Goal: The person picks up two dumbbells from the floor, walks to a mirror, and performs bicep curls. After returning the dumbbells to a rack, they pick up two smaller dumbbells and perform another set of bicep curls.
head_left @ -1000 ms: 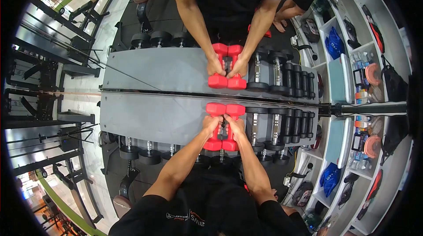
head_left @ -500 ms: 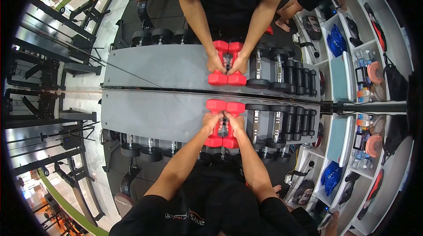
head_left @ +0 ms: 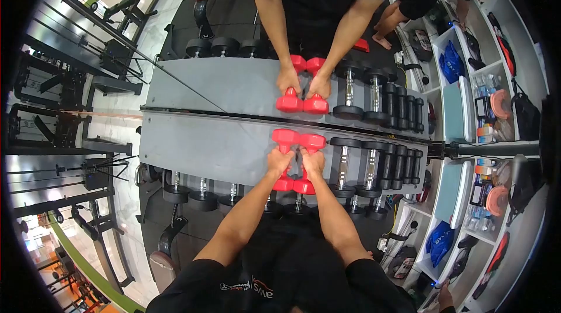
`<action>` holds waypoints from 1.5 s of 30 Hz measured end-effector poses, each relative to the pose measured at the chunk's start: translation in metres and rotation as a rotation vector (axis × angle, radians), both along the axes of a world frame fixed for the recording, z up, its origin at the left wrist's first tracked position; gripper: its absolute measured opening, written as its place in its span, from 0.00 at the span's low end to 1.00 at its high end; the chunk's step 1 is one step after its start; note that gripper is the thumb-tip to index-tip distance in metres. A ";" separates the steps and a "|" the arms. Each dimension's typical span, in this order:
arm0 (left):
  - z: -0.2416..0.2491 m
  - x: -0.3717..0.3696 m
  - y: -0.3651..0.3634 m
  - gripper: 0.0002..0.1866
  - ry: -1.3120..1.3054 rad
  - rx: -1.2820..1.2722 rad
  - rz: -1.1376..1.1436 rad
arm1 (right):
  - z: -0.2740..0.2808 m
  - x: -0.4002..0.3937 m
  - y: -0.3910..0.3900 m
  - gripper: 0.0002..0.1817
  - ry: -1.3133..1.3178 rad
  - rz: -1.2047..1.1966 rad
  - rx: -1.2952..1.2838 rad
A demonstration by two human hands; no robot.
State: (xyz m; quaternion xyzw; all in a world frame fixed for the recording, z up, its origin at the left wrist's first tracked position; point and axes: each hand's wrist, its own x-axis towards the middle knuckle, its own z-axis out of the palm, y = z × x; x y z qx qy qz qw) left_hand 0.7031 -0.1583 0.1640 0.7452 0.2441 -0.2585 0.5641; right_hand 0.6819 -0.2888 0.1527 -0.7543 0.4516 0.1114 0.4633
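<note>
Both hands were on the grey rack shelf (head_left: 198, 152), in front of a mirror. Left hand (head_left: 279, 161) was clenched around the handle of the left red dumbbell (head_left: 284, 137); right hand (head_left: 314, 163) was clenched around the handle of the right red dumbbell (head_left: 311, 141). The two red dumbbells lay side by side on the shelf, touching or nearly so, heads pointing toward the mirror edge and back toward the person. Whether they rested on the shelf or were lifted just off it: can't tell. Just right of the red pair on the same shelf sat a row of black dumbbells (head_left: 369, 167), chrome handles on the nearest two, smaller ones further right. Shelf area left of the red pair was bare grey. More black dumbbells (head_left: 201, 195) sat on the tier below the shelf, nearer the person.
</note>
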 end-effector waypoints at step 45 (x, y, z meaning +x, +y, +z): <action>-0.006 0.013 -0.014 0.13 0.058 0.326 -0.023 | 0.014 0.001 -0.026 0.10 -0.015 -0.110 0.499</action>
